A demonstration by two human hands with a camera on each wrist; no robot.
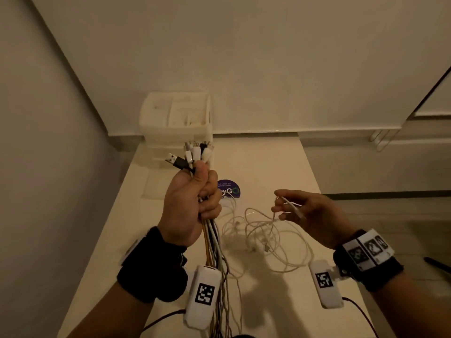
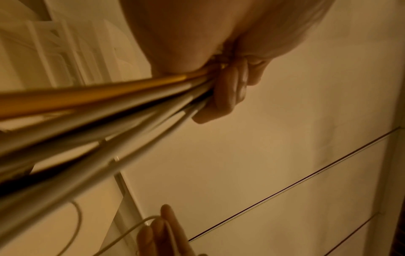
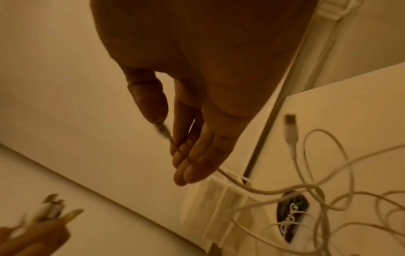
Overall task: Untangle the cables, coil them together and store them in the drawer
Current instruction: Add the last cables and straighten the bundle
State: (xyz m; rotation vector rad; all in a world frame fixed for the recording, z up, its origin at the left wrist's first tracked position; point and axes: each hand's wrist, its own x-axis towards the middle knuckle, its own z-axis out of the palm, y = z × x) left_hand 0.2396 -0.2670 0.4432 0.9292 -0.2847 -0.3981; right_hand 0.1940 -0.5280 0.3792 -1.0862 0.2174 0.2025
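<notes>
My left hand (image 1: pixel 195 203) is raised above the white table (image 1: pixel 280 162) and grips a bundle of cables (image 1: pixel 212 240) in its fist. Their plugs (image 1: pixel 192 152) stick up above the thumb, and the yellow, white and black cords (image 2: pixel 109 97) hang down past the wrist. To the right, my right hand (image 1: pixel 283 203) pinches the end of a thin white cable (image 1: pixel 291 206) between thumb and fingers (image 3: pixel 190 155). That cable runs down into a loose white tangle (image 1: pixel 263 235) lying on the table. One white USB plug (image 3: pixel 290 124) of the tangle dangles free.
A white plastic drawer unit (image 1: pixel 175 118) stands at the table's far left corner against the wall. A round purple sticker (image 1: pixel 229 189) lies on the tabletop behind the tangle. A wall runs close along the left side. The table's right edge drops to the floor.
</notes>
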